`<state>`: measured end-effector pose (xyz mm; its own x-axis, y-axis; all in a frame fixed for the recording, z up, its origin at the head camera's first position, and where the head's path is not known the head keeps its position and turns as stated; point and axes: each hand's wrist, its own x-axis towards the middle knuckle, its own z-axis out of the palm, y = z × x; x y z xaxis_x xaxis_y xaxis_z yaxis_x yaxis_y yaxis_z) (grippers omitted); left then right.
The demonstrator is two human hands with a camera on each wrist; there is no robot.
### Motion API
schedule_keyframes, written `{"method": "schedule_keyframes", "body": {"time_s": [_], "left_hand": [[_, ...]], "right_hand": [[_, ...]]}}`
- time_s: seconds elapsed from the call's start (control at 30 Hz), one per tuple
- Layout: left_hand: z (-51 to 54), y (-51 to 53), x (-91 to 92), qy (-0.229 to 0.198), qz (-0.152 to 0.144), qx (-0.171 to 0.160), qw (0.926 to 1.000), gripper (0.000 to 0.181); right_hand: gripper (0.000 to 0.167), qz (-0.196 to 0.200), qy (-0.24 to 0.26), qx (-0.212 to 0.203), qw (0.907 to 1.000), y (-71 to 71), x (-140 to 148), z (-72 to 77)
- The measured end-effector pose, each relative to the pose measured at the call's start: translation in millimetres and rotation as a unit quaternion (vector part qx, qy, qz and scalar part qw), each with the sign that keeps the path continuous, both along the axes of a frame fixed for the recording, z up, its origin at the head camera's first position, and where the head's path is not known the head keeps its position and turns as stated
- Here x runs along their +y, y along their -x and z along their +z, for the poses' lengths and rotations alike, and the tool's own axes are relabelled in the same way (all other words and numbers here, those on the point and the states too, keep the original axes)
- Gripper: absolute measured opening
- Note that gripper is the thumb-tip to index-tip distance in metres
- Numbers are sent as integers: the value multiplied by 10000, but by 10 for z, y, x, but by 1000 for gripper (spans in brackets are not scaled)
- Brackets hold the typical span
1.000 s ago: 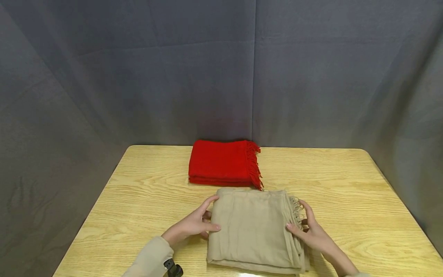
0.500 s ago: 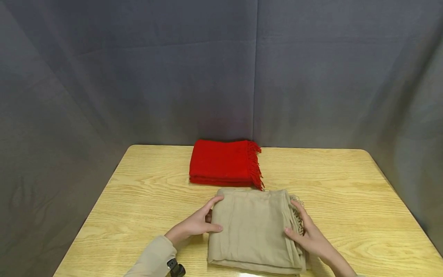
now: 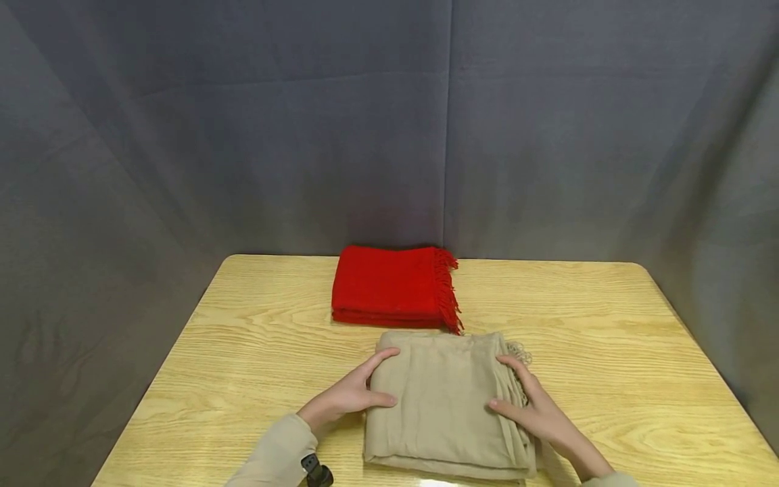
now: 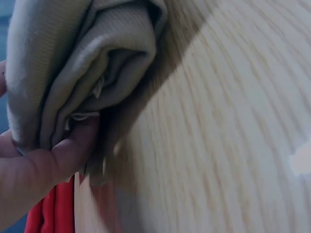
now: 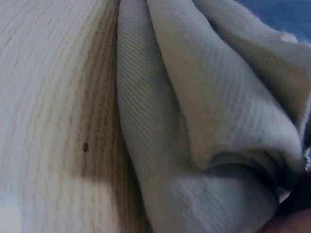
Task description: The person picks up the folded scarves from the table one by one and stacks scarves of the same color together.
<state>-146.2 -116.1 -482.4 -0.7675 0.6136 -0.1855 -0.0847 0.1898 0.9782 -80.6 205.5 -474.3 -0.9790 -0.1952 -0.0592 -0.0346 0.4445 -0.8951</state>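
A folded beige scarf point(image 3: 447, 406) with a fringe at its right side lies near the front of the table. My left hand point(image 3: 349, 393) grips its left edge, thumb and index finger on top. In the left wrist view, fingers point(image 4: 73, 148) curl against the scarf's layered side point(image 4: 53, 77). My right hand point(image 3: 541, 412) grips the fringed edge, with thumb and index finger over the top layers; its other fingers are hidden. Loose folds point(image 5: 214, 97) of the scarf fill the right wrist view. Behind it lies a folded red scarf point(image 3: 389, 284), its fringe also to the right.
The wooden table point(image 3: 584, 318) has rounded far corners. Grey cloth point(image 3: 389, 135) hangs behind it and along both sides. A dark band with a small device point(image 3: 318, 471) is on my left wrist.
Both hands have moved inward over the beige scarf, the right one leftward across the fringe, the left one slightly rightward. The beige and red scarves have stayed in place.
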Motion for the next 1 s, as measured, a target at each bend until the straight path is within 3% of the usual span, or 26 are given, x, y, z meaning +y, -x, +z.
{"method": "schedule_keyframes", "body": {"time_s": [0.2, 0.4, 0.73, 1.0], "left_hand": [[-31, -12, 52, 136, 108, 216, 9996, 78], [-73, -32, 104, 110, 217, 295, 9993, 77], [-60, -68, 204, -233, 483, 219, 9983, 77], [-39, -60, 242, -290, 611, 255, 9974, 78]], "right_hand": [[69, -163, 276, -376, 9988, 13, -28, -6], [70, -256, 384, -493, 9977, 20, -49, -10], [66, -618, 510, -202, 9966, 8, -61, -62], [65, -932, 920, -318, 9909, 2, -84, -55]]}}
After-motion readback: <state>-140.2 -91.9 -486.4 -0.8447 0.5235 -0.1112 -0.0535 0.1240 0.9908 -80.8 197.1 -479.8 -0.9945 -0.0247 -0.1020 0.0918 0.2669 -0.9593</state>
